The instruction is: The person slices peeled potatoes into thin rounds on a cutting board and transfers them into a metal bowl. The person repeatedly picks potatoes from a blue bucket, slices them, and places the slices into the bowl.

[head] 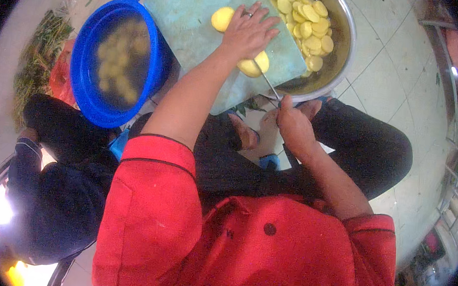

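My left hand (250,32) lies palm down over the pale green cutting board (182,20), fingers spread and a ring on one of them. What is under the palm is hidden. One peeled potato (222,19) sits at the outer side of this hand. Another peeled potato (256,65) is by the wrist, partly covered by it. My right hand (296,124) grips a knife (268,82) by its handle, below the board's near right edge. The thin blade reaches up to the potato by my wrist, with its tip there.
Right of the board, partly under it, a metal basin (344,67) holds many potato slices (308,25). To the left stands a blue plastic tub (108,122) with potatoes in cloudy water. Green plant stems (42,53) and a red plastic bag (61,77) lie beyond it. A person in dark clothes (64,202) sits at left.
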A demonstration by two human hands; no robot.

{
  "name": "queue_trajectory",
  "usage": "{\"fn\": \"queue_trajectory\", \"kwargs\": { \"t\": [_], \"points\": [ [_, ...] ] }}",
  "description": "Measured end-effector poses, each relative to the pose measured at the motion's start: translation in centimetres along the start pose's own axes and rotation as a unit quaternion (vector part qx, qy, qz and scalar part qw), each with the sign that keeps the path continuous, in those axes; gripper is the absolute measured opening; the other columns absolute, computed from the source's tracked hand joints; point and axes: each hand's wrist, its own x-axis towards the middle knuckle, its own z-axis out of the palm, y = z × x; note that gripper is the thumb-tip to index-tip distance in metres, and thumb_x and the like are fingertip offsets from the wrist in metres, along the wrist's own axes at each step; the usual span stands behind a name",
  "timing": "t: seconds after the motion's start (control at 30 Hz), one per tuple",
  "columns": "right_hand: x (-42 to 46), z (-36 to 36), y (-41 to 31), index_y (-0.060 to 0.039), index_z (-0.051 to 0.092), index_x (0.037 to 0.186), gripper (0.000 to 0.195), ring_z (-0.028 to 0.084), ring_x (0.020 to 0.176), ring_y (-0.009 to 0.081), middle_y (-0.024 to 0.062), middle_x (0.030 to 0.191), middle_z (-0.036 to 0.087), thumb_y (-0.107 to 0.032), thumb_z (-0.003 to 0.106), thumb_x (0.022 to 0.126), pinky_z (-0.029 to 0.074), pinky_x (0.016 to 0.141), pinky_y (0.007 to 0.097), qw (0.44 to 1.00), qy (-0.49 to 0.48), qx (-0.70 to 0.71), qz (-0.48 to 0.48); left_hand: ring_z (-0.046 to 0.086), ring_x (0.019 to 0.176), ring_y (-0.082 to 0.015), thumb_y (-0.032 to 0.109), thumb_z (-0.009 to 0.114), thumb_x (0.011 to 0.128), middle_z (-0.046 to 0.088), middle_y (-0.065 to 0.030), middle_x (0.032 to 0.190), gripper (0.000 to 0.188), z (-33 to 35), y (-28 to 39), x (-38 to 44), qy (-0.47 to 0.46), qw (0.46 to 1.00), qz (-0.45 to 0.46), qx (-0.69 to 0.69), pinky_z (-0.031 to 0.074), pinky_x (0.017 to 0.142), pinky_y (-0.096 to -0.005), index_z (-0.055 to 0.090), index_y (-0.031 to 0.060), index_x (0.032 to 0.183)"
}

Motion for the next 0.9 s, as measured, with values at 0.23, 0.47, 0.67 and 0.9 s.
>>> {"fn": "queue_trajectory", "kwargs": {
  "t": [0.23, 0.47, 0.67, 0.9],
  "points": [
    [3.7, 3.7, -0.4, 0.0039, 0.042, 0.102, 0.02, 0.062, 0.064, 0.0424, 0.0246, 0.07, 0.061, -0.012, 0.042, 0.089, 0.051, 0.057, 0.0485, 0.995, 0.077, 0.006, -0.062, 0.032, 0.134, -0.0282, 0.039, 0.044, 0.093, 0.042, -0.0098, 0.14, 0.042, 2.0, 0.3, -1.1, 0.046, 0.998, -0.041, -0.019, 0.02, 0.11, -0.0485, 0.052, 0.0177, 0.128],
    [5.1, 5.6, -0.9, 0.003, 0.043, 0.099, 0.018, 0.064, 0.06, 0.0357, 0.0196, 0.068, 0.063, -0.011, 0.041, 0.089, 0.051, 0.05, 0.0444, 0.992, 0.103, -0.04, -0.054, 0.037, 0.13, -0.0335, 0.033, 0.053, 0.09, 0.045, -0.015, 0.134, 0.041, -1.5, -1.2, -2.9, 0.149, 0.987, -0.068, -0.005, 0.029, 0.105, -0.05, 0.052, 0.014, 0.126],
    [2.5, -6.9, -2.4, 0.0029, 0.044, 0.107, 0.029, 0.06, 0.09, 0.0456, 0.0295, 0.093, 0.061, -0.02, 0.047, 0.09, 0.048, 0.077, 0.0505, 0.998, -0.037, 0.029, -0.052, 0.043, 0.124, -0.0407, 0.04, 0.062, 0.082, 0.042, -0.0214, 0.134, 0.06, -9.6, -1.1, -7.0, -0.205, 0.94, -0.269, -0.051, 0.037, 0.1, -0.0503, 0.043, 0.0115, 0.132],
    [-2.8, -19.4, 2.8, -0.0009, 0.041, 0.098, 0.027, 0.061, 0.062, 0.0305, 0.0204, 0.078, 0.059, -0.026, 0.051, 0.091, 0.05, 0.057, 0.0412, 0.99, 0.096, 0.106, -0.019, 0.055, 0.108, -0.0432, 0.033, 0.067, 0.079, 0.047, -0.023, 0.124, 0.064, -6.7, 4.7, -14.0, -0.402, 0.901, -0.166, -0.001, 0.048, 0.087, -0.0494, 0.037, 0.0098, 0.129]
  ]
}}
